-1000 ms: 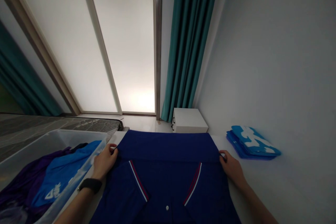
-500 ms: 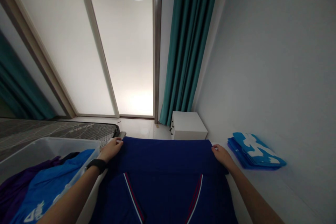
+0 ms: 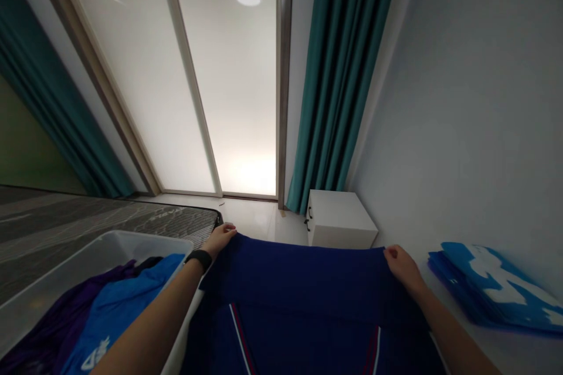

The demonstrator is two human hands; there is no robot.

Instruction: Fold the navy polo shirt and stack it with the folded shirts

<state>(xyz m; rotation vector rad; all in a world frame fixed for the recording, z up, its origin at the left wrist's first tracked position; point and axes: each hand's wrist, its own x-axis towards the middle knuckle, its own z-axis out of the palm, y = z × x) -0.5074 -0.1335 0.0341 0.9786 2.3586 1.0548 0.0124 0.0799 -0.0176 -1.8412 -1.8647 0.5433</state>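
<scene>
A big bright window (image 3: 220, 99) fills the far side of the room, with a long green curtain (image 3: 343, 82) beside it and a plain wall (image 3: 475, 99) on the right. A dark blue shirt (image 3: 303, 287) lies spread out flat right in front of the person, between the two arms. It has thin red and white stripes near the bottom of the view. On the left sits a clear plastic box (image 3: 65, 263) with blue and purple clothes in it. A small white cabinet (image 3: 341, 225) stands on the floor past the shirt. A pile of folded blue clothes (image 3: 492, 287) lies to the right of the shirt. The left hand (image 3: 222, 237) holds the far left corner of the shirt, fingers closed on the edge. The right hand (image 3: 402, 266) pinches the far right corner. The far edge runs straight from one hand to the other. A black watch (image 3: 199, 259) is on the left wrist.
</scene>
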